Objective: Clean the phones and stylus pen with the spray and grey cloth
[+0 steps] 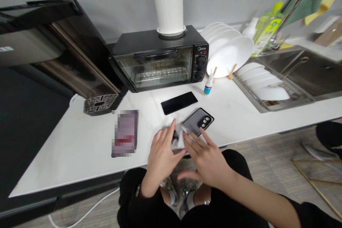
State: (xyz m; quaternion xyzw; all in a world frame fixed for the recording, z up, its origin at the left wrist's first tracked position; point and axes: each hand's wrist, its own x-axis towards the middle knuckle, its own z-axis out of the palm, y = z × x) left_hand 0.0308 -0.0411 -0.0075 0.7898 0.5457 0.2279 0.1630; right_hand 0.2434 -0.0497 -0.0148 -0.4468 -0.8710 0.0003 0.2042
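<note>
A phone case point(192, 122) with a dark rim and a camera cutout lies at the counter's front edge. My left hand point(162, 149) grips its left end, thumb near the front edge. Fingers extended, my right hand point(204, 156) presses a crumpled white tissue point(178, 136) against the case, its thumb spread apart. Both hands partly hide the case and tissue. Just beyond them lies a smartphone point(179, 103), black screen up. A small spray bottle point(207, 86) with a blue-yellow label stands behind to the right.
A device with a pixelated screen point(125, 133) lies left on the white counter point(88, 153). Behind stand a dispenser's drip tray point(100, 104), a toaster oven point(160, 67) bearing a white cup point(168, 5), and racked plates point(231, 55). A sink point(307, 74) with bowls point(263, 80) is at right.
</note>
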